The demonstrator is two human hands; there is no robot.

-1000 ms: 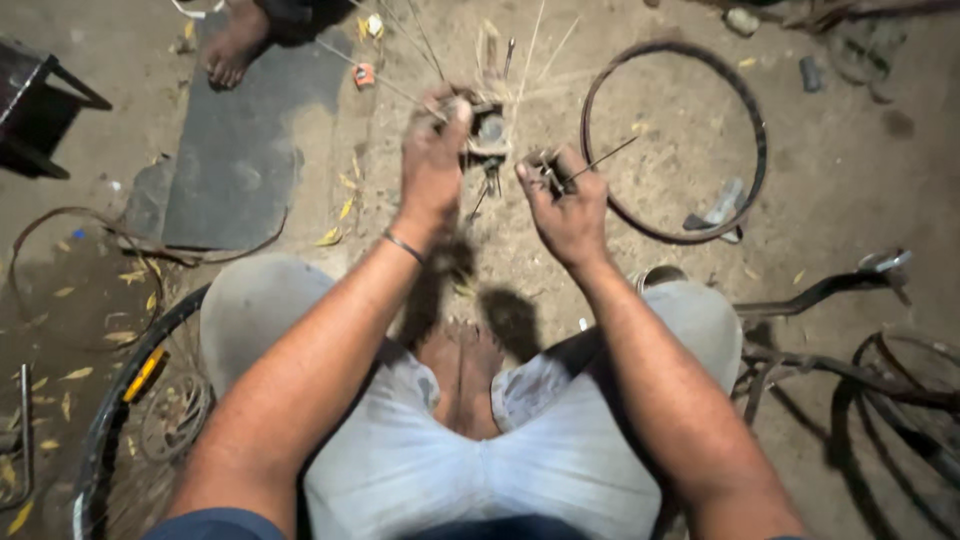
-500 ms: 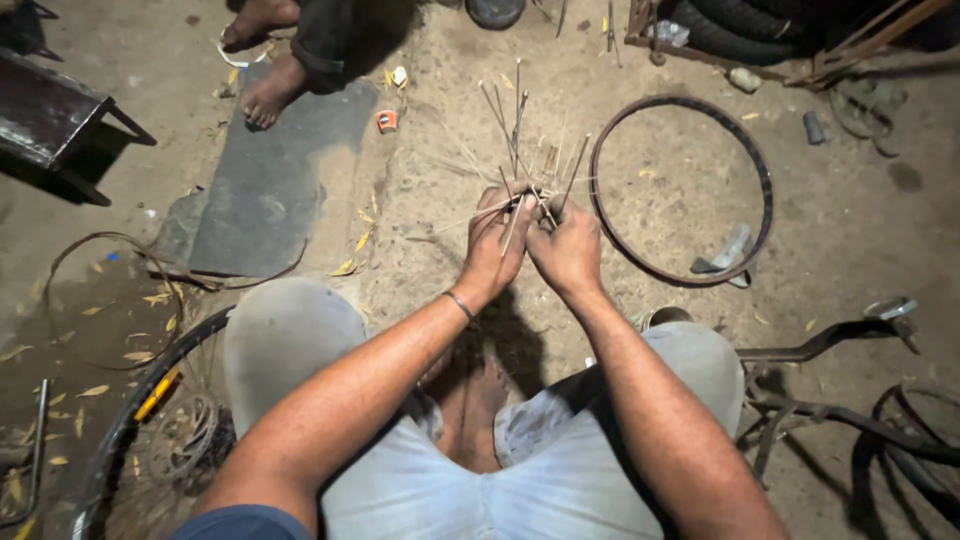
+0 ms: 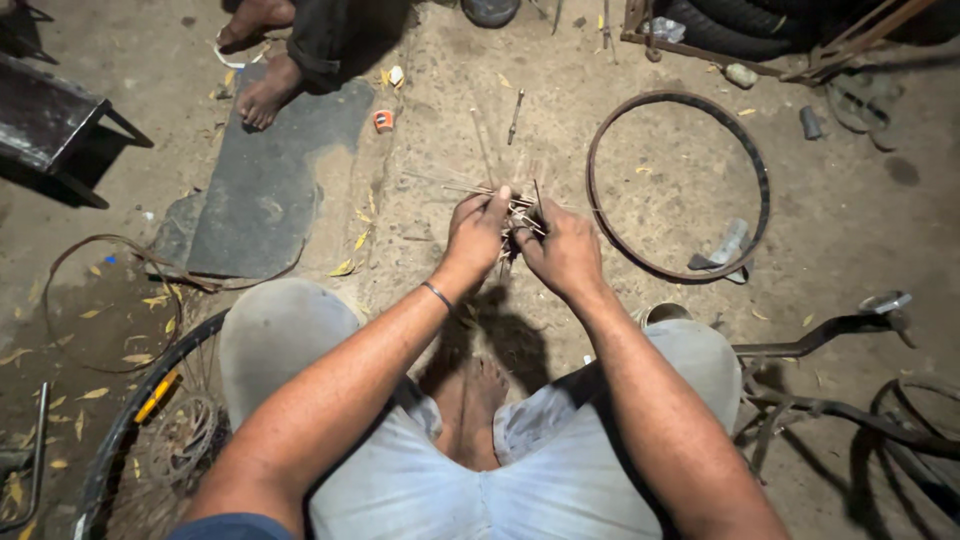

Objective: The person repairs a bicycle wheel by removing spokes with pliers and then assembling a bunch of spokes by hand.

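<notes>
Squatting on a dirt floor, the person holds a bundle of thin metal spokes just above centre of the frame. The left hand is closed around the bundle from the left, and the right hand grips it from the right, fingers curled tight; the spoke ends fan out toward the upper left. The step in hand appears to be gathering and evening up the spokes into one tidy bunch. The next move probably calls for a firm squeeze with one hand so the other can free itself without the thin rods slipping apart.

To the right of the hands a bare rusty wheel rim lies flat on the ground. A grey slab lies at the upper left, with another person's bare feet at its far end. A spoked wheel with a tyre sits at the lower left beside the person's knee, and dark bicycle frame parts fill the lower right. Dry yellow leaves and small scraps are scattered across the dusty, dim workshop floor.
</notes>
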